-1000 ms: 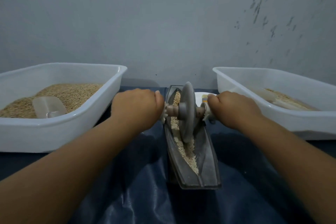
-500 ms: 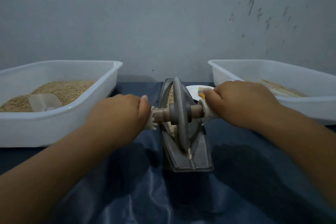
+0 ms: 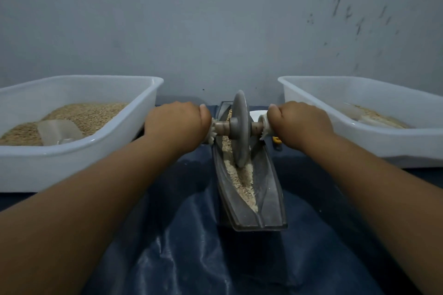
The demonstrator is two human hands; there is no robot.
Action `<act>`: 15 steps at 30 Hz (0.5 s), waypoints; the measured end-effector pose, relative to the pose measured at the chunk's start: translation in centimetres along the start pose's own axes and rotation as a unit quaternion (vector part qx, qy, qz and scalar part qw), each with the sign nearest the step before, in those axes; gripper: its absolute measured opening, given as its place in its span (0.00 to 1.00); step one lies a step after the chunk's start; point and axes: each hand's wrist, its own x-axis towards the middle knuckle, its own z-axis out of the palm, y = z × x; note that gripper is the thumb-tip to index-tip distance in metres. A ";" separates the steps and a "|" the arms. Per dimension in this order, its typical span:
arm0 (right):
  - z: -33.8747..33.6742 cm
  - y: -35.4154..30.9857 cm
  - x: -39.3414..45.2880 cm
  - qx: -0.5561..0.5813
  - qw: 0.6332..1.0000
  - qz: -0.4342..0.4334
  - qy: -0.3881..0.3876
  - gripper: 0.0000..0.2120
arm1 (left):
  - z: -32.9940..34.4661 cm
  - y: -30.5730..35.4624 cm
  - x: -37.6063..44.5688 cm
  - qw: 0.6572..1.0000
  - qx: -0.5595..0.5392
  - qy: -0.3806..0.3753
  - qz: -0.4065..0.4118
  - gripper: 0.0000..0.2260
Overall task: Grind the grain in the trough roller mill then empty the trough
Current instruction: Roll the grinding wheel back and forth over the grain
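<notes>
Grey stone disc wheel (image 3: pixel 240 127) has rolled back up-trough from the near end since half a second ago. Left hand (image 3: pixel 176 124) and right hand (image 3: pixel 299 123) clench the axle ends. Pale crushed grain (image 3: pixel 242 179) lies in the long dark trough (image 3: pixel 271 189), looks only part-ground; emptying not started.

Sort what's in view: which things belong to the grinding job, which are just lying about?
In the job: left hand and right hand gripping the axle handles; roller wheel; trough; grain in it.

Lying about: left tub with scoop; right tub; small white dish; blue sheet.
</notes>
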 end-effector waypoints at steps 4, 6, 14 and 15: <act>-0.7 0.3 -1.7 -0.062 0.997 -0.051 0.002 0.16 | -0.8 0.3 -2.1 0.999 -0.017 0.030 0.016 0.22; -1.6 0.2 -3.5 -0.100 0.991 -0.089 0.025 0.16 | -1.4 0.3 -4.0 0.996 -0.059 0.056 0.031 0.20; -4.6 -0.1 -4.9 -0.082 0.993 -0.089 -0.010 0.26 | -2.7 -0.1 -7.0 0.994 -0.094 -0.007 0.050 0.34; -4.5 0.0 -4.8 -0.077 0.993 -0.083 -0.013 0.26 | -2.4 0.1 -6.8 0.995 -0.087 0.003 0.041 0.31</act>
